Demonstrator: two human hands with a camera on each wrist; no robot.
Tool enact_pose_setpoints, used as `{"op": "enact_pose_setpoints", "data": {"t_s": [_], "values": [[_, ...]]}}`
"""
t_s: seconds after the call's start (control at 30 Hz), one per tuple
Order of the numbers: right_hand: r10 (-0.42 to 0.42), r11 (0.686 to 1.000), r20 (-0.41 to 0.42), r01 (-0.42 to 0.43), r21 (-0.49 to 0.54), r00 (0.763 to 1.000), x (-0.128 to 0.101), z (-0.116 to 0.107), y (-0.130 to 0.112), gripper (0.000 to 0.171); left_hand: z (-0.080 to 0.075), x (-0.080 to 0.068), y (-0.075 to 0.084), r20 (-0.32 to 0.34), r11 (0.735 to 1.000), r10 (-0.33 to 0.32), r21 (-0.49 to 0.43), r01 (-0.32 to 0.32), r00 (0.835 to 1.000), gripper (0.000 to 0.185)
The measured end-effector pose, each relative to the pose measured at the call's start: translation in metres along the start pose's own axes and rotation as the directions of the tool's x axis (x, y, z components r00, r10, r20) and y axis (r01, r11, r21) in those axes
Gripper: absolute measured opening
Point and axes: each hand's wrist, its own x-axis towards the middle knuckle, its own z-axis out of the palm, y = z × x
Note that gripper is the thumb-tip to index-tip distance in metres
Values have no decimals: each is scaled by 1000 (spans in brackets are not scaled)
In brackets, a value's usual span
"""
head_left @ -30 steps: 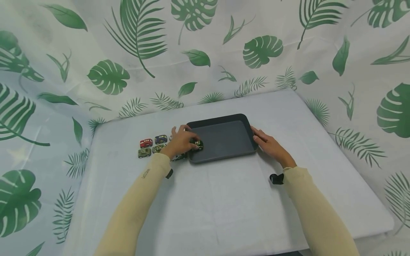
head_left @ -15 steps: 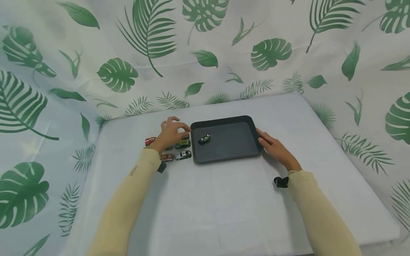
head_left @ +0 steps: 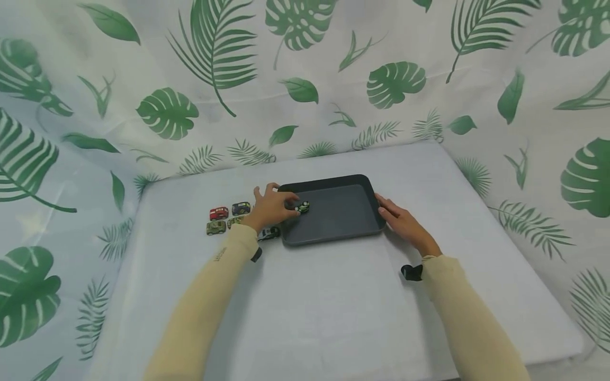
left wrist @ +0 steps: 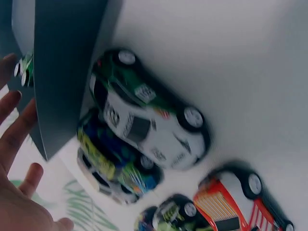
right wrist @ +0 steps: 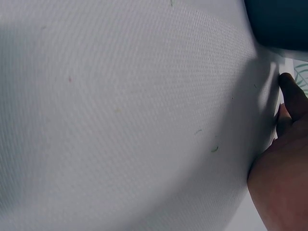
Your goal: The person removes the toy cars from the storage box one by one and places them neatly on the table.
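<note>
Toward the left edge of the table [head_left: 333, 307], small toy cars stand in two short rows: a red car [head_left: 218, 213] and a dark blue car [head_left: 240, 207] behind, an olive car [head_left: 215, 227] in front, and a white-and-green car [head_left: 269, 233] nearest the tray. The left hand [head_left: 271, 207] reaches over the left rim of the dark tray [head_left: 348, 233], its fingertips at a green toy car [head_left: 302, 207] that lies inside the tray near that rim; whether the fingers pinch the car or only touch it cannot be told. In the left wrist view the fingers [left wrist: 14, 125] appear spread beside the tray wall. The right hand [head_left: 402, 222] rests flat against the tray's right rim, fingers straight.
</note>
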Motion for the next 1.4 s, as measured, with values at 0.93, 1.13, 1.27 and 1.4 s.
{"op": "enact_pose_setpoints", "data": {"t_s": [0.93, 1.13, 1.27, 1.4], "values": [[17, 999, 31, -16, -31, 999, 0, 0, 0, 62, -22, -19, -25, -102, 925, -11, -379, -28, 995, 30], [14, 999, 34, -13, -38, 999, 0, 0, -1, 62, -37, -39, -45, -139, 902, 8, -426, -67, 990, 31], [18, 999, 36, -16, -34, 999, 1, 0, -2, 62, -45, -57, -62, -156, 896, -49, -444, -25, 987, 31], [27, 999, 38, -25, -34, 999, 2, 0, -4, 62, -51, -75, -82, -156, 895, -121, -444, 40, 980, 31]]}}
